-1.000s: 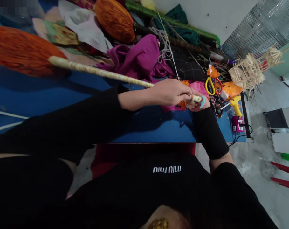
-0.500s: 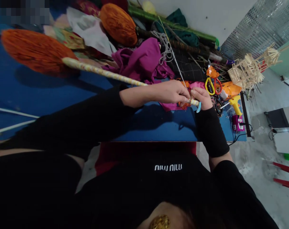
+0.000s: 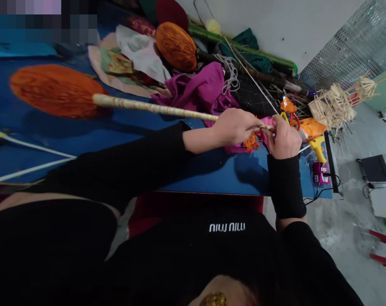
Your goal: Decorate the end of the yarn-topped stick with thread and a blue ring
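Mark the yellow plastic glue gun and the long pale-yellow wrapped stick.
Yellow plastic glue gun (image 3: 319, 149), head view, on its body.
Long pale-yellow wrapped stick (image 3: 122, 103), head view, near its thicker end.

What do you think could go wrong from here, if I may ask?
The left hand and right hand hold the wrapped stick near one end, so the orange bundle at the other might swing. The pale string running to the right hand could slacken or snag. The yellow glue gun, near the table's right edge, might get knocked off.
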{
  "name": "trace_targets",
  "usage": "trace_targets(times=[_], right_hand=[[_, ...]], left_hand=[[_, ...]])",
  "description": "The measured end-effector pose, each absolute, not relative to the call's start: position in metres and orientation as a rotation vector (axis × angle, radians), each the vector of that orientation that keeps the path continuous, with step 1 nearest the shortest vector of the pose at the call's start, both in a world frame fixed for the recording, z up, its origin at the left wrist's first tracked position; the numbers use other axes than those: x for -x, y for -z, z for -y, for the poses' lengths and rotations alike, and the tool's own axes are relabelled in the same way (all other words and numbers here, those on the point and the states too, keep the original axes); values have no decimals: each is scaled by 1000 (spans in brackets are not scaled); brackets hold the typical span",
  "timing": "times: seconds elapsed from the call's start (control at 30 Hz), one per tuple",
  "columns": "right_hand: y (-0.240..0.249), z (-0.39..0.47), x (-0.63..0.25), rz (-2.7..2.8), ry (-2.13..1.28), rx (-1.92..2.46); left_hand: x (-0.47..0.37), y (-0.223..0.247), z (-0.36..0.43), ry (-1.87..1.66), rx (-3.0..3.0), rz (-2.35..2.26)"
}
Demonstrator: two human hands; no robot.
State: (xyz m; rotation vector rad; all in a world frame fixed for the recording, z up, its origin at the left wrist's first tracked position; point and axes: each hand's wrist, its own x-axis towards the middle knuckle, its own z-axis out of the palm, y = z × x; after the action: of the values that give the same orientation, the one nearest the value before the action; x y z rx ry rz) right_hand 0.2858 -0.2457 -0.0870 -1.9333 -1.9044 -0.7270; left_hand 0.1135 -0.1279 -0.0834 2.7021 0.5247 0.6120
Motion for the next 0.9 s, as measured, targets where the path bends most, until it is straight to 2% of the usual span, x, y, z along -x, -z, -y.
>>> trace_targets(times=[0.17,0.27,0.5,0.73,0.9], right_hand=[[84,247,-300,1794,726,2096],[80,251,-306,1735,744,2045],[76,260,-273,1805,200,1458],[80,258,-256,1655,-43,1418],[86,254,-253,1475,-247,1503]], left_hand=[[-114,84,129,-697,-2851,-624],[-114,85,126,-797,-2931,-653],[-112,77,126,-823,-2977,-643],[-109,74,123,-965,-2847,-582],[-102,60,117,-933,-2629,-600]])
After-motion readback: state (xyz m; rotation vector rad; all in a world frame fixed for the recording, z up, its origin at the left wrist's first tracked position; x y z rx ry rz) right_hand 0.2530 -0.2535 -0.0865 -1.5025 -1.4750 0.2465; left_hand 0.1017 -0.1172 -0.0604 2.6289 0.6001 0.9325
